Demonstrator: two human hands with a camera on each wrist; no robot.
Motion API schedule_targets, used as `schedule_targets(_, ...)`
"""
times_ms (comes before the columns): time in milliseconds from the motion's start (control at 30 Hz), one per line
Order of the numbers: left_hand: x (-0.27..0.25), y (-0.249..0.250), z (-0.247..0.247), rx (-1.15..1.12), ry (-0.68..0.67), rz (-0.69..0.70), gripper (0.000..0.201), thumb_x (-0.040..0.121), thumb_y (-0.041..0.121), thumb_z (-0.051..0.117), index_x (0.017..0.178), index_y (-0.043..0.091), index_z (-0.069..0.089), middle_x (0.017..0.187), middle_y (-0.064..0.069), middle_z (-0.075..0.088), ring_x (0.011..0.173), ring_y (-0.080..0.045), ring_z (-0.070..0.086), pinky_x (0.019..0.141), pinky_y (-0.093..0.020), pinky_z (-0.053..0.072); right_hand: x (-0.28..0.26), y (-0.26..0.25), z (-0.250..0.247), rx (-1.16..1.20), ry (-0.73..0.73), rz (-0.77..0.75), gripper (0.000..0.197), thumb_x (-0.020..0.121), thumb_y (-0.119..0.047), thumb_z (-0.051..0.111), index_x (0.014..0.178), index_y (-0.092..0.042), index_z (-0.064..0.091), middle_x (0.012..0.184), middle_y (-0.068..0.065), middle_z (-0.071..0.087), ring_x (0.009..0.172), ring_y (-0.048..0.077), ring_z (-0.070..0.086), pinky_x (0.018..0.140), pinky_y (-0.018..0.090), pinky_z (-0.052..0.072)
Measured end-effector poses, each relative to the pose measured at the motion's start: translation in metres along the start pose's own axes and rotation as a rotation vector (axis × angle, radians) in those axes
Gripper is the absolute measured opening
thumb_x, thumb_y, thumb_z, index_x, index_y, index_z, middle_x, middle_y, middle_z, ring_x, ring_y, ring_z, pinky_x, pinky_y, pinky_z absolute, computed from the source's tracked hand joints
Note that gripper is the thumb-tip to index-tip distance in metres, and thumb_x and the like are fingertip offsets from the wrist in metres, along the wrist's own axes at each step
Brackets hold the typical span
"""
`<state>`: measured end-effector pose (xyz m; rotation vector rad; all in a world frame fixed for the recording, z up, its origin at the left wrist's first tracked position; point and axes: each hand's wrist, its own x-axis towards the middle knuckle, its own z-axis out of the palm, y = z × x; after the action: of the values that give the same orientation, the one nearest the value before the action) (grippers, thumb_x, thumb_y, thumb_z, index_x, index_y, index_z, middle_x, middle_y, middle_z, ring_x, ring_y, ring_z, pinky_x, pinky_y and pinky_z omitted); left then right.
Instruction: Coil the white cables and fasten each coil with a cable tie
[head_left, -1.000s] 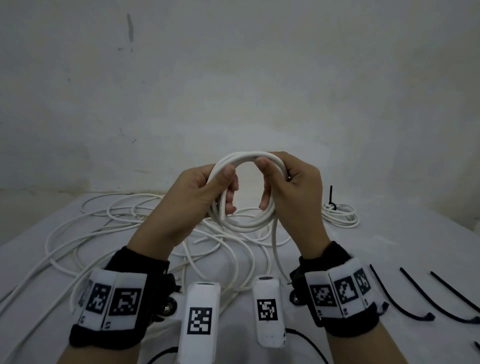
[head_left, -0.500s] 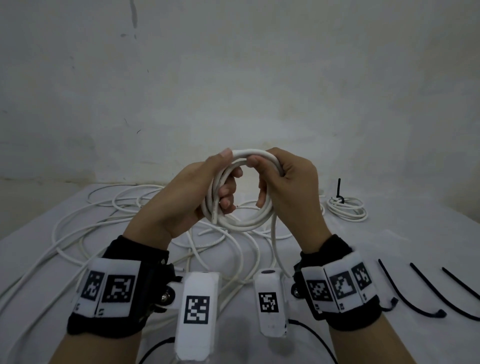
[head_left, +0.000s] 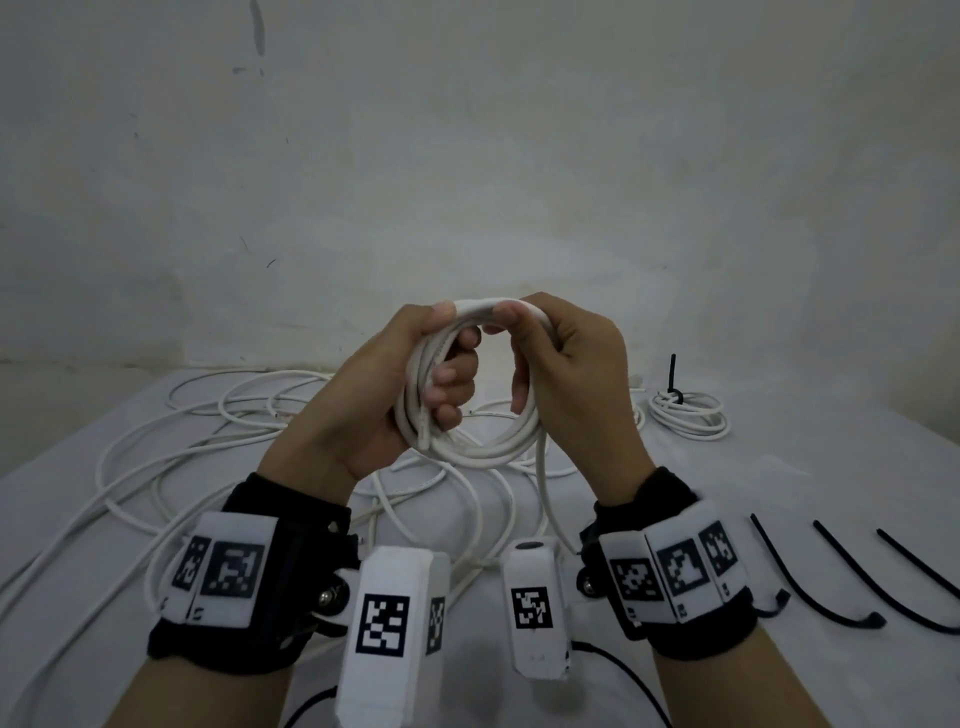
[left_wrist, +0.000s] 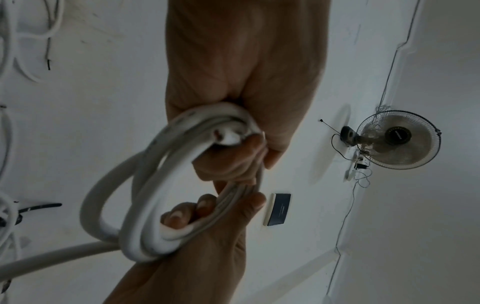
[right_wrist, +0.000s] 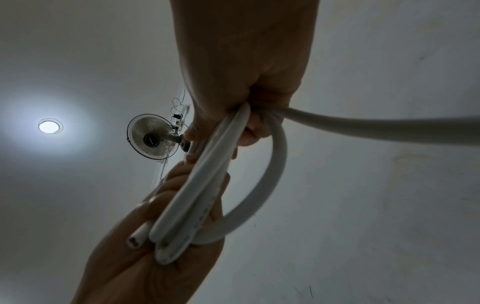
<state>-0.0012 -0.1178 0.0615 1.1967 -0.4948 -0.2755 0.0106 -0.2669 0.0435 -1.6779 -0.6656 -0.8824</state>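
Both hands hold a small coil of white cable (head_left: 493, 451) upright above the table. My left hand (head_left: 415, 395) grips the coil's left side, its fingers curled through the loop, with the cable's cut end (head_left: 425, 441) at its palm. My right hand (head_left: 561, 364) grips the right side, and both thumbs press on top. The cable's tail (head_left: 544, 493) drops from the right hand to the table. The left wrist view shows the coil (left_wrist: 130, 232) in the left hand (left_wrist: 233, 160). The right wrist view shows the coil (right_wrist: 207, 185) in the right hand (right_wrist: 249, 135).
Loose white cables (head_left: 208, 441) sprawl over the white table (head_left: 779, 478) at left and centre. A tied coil (head_left: 685, 418) with a black tie lies at the back right. Three black cable ties (head_left: 831, 582) lie at the right front. A wall stands behind.
The two thumbs have slid together along the top of the coil. The loops are gathered tighter and held slightly higher.
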Motion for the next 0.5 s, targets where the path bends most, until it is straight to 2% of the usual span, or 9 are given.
schedule_targets(67,-0.001,0.004,-0.001,-0.018,0.010,-0.027,0.021,0.079,0.034,0.042,0.072,0.014,0.044,0.040,0.011,0.026,0.029,0.001,0.022,0.028,-0.012,0.024,-0.001,0.000,0.004,-0.008,-0.005,0.003,0.033,0.096,-0.025,0.053,0.077,-0.001,0.066,0.045,0.001,0.049,0.035,0.006,0.051,0.044,0.016,0.036)
schedule_targets(133,-0.001,0.005,-0.003,0.009,0.040,-0.028,0.022,0.084,0.031,0.039,0.071,0.014,0.043,0.039,0.012,0.022,0.028,0.002,0.019,0.027,-0.011,0.019,-0.002,-0.001,0.007,-0.005,-0.036,0.038,0.035,0.097,-0.028,0.051,0.077,-0.003,0.065,0.049,0.004,0.051,0.038,0.008,0.055,0.044,0.019,0.038)
schedule_targets(233,0.001,0.005,-0.008,-0.014,0.100,-0.006,0.030,0.095,0.029,0.030,0.070,0.015,0.040,0.039,0.012,0.022,0.028,0.002,0.019,0.026,-0.011,0.019,-0.002,0.000,0.008,0.020,-0.089,0.135,0.033,0.098,-0.033,0.043,0.083,-0.014,0.065,0.059,0.004,0.056,0.047,0.015,0.061,0.046,0.025,0.044)
schedule_targets(300,0.001,0.007,-0.010,-0.075,0.130,0.030,0.031,0.097,0.029,0.028,0.070,0.016,0.038,0.038,0.012,0.023,0.028,0.001,0.019,0.026,-0.011,0.019,-0.002,0.004,0.007,0.016,-0.125,0.197,0.041,0.100,-0.035,0.036,0.089,-0.006,0.064,0.062,0.011,0.055,0.052,0.022,0.057,0.050,0.030,0.046)
schedule_targets(333,0.001,0.009,-0.012,-0.110,0.144,0.054,0.032,0.097,0.029,0.027,0.070,0.017,0.037,0.038,0.012,0.023,0.027,0.000,0.020,0.026,-0.011,0.019,-0.003,0.007,0.006,0.027,-0.147,0.241,0.043,0.101,-0.035,0.035,0.091,-0.002,0.061,0.062,0.010,0.053,0.052,0.021,0.054,0.052,0.033,0.048)
schedule_targets(400,0.000,0.013,-0.016,-0.176,0.187,0.110,0.033,0.098,0.030,0.027,0.069,0.017,0.037,0.037,0.011,0.024,0.027,-0.001,0.021,0.026,-0.011,0.020,-0.004,0.011,0.006,0.040,-0.222,0.324,0.031,0.103,-0.028,0.036,0.092,-0.006,0.056,0.062,0.002,0.053,0.051,0.018,0.054,0.056,0.038,0.051)
schedule_targets(500,-0.002,0.019,-0.026,-0.253,0.276,0.199,0.034,0.099,0.030,0.027,0.068,0.018,0.036,0.035,0.009,0.025,0.026,-0.003,0.022,0.026,-0.011,0.021,-0.010,0.014,0.007,-0.050,-0.373,0.360,0.011,0.102,-0.018,0.039,0.108,-0.017,0.047,0.068,0.001,0.055,0.047,0.014,0.053,0.050,0.024,0.047)
